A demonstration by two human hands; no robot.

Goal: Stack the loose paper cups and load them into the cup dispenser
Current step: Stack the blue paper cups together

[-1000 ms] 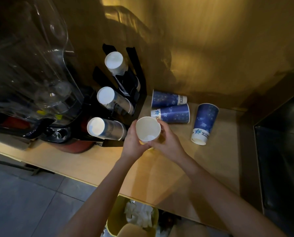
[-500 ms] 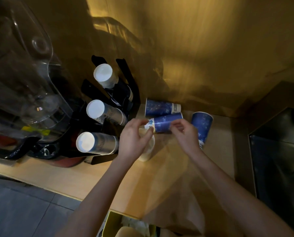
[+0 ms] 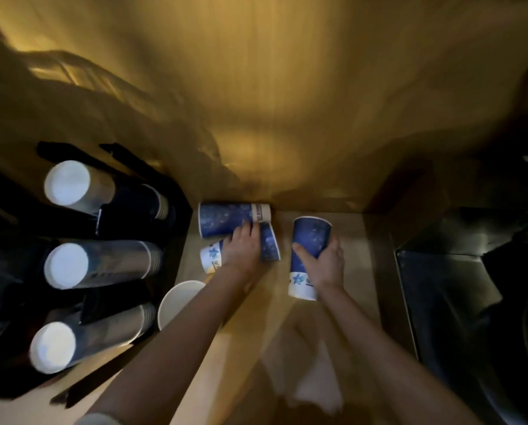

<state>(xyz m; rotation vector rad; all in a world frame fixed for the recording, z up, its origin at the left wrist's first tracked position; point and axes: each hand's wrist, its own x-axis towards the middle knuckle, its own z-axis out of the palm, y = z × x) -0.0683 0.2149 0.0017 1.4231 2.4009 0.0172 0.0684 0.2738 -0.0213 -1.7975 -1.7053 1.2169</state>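
1. Looking down from the head view, the left hand (image 3: 243, 250) lay over a blue cup (image 3: 268, 245) on its side on the counter (image 3: 250, 326), fingers curled on it.
2. The right hand (image 3: 325, 265) was wrapped around an upside-down blue cup (image 3: 310, 237).
3. A third cup (image 3: 225, 218) lay by the wall; a white cup (image 3: 176, 302) stood beside the black dispenser (image 3: 127, 222), whose three rows held stacked cups.

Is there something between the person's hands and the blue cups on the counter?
No. The left hand already rests on a lying blue cup, and the right hand grips the blue cup on the right. Nothing visible stands between them.
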